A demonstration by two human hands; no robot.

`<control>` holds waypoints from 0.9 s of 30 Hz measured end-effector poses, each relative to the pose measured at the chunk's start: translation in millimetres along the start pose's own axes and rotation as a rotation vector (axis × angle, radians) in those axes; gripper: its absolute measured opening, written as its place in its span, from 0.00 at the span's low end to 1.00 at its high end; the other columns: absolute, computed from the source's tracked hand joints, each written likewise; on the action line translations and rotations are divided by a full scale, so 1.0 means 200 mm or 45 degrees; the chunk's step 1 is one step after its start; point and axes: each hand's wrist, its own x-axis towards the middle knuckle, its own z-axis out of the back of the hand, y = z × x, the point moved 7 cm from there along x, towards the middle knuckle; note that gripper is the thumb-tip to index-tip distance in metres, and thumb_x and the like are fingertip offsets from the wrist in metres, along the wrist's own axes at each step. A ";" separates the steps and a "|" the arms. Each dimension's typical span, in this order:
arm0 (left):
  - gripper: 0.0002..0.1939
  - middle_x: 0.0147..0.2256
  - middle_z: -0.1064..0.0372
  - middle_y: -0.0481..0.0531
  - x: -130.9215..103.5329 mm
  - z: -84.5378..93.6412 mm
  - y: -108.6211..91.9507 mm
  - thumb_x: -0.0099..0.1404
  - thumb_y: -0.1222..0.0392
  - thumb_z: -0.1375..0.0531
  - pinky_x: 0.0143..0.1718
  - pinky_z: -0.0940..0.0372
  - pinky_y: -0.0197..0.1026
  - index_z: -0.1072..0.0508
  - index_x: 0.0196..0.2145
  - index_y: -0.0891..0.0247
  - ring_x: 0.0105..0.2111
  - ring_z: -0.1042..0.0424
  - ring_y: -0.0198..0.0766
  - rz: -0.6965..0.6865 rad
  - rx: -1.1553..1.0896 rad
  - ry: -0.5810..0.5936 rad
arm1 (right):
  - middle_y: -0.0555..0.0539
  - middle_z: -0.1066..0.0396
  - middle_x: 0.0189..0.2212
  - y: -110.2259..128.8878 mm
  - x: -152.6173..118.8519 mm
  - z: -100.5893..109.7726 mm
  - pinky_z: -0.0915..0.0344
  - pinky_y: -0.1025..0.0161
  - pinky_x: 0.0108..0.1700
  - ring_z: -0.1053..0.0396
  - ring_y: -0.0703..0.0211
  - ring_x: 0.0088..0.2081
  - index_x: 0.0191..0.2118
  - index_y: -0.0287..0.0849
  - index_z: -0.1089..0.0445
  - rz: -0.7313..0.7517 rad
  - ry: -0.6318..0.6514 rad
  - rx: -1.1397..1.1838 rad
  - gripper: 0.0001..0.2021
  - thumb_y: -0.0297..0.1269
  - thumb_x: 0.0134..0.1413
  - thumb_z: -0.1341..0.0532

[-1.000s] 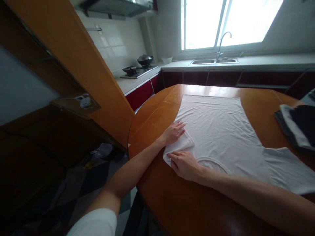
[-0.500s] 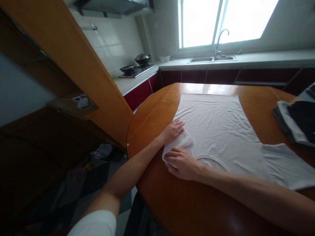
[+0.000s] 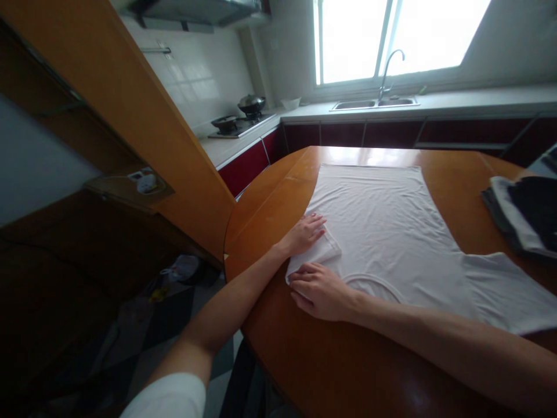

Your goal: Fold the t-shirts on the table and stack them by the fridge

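Got a white tee [image 3: 383, 232] on the tabletop [image 3: 261, 215], left hand [image 3: 307, 234] laid flat on its folded sleeve [image 3: 321, 252], right hand [image 3: 324, 290] with fingers [image 3: 302, 275] curled, can't tell if pinching.

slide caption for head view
Left hand and right hand on white fabric T-shirt, one sleeve folded, atop rounded brown wooden table

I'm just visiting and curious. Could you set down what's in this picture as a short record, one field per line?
Left hand: flat on the folded-in sleeve
Right hand: fingers curled at that fold's near edge; grip unclear
White shirt: spread out, neckline toward the person
Other sleeve: extended to the right
Surface: wooden table, rounded edge
Right edge of view: stacked dark and white cloth
Background: sink below a window
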 end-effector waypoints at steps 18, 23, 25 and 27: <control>0.25 0.70 0.46 0.56 -0.02 -0.01 -0.06 0.76 0.54 0.52 0.71 0.58 0.57 0.40 0.68 0.60 0.71 0.53 0.46 -0.043 0.177 0.034 | 0.45 0.22 0.40 0.03 -0.01 0.02 0.36 0.57 0.48 0.31 0.55 0.42 0.37 0.43 0.26 0.087 -0.057 -0.069 0.12 0.36 0.69 0.46; 0.26 0.69 0.47 0.59 -0.02 -0.05 -0.07 0.76 0.57 0.53 0.70 0.57 0.58 0.40 0.68 0.63 0.71 0.53 0.48 -0.060 0.197 0.068 | 0.44 0.25 0.34 -0.05 0.00 0.08 0.36 0.56 0.46 0.32 0.53 0.40 0.34 0.42 0.28 -0.187 -0.175 -0.182 0.13 0.34 0.68 0.47; 0.26 0.70 0.47 0.61 -0.02 -0.07 -0.06 0.76 0.55 0.52 0.70 0.55 0.60 0.39 0.68 0.64 0.71 0.52 0.50 -0.043 0.206 0.118 | 0.41 0.26 0.37 -0.09 -0.01 0.08 0.35 0.54 0.49 0.33 0.49 0.44 0.36 0.41 0.27 -0.308 -0.141 -0.292 0.09 0.33 0.66 0.44; 0.26 0.70 0.48 0.60 -0.02 -0.08 -0.05 0.76 0.55 0.53 0.69 0.54 0.59 0.39 0.67 0.62 0.71 0.52 0.50 -0.033 0.197 0.138 | 0.38 0.28 0.41 -0.12 -0.02 0.06 0.35 0.53 0.49 0.33 0.46 0.46 0.39 0.39 0.27 -0.385 -0.062 -0.403 0.07 0.31 0.64 0.42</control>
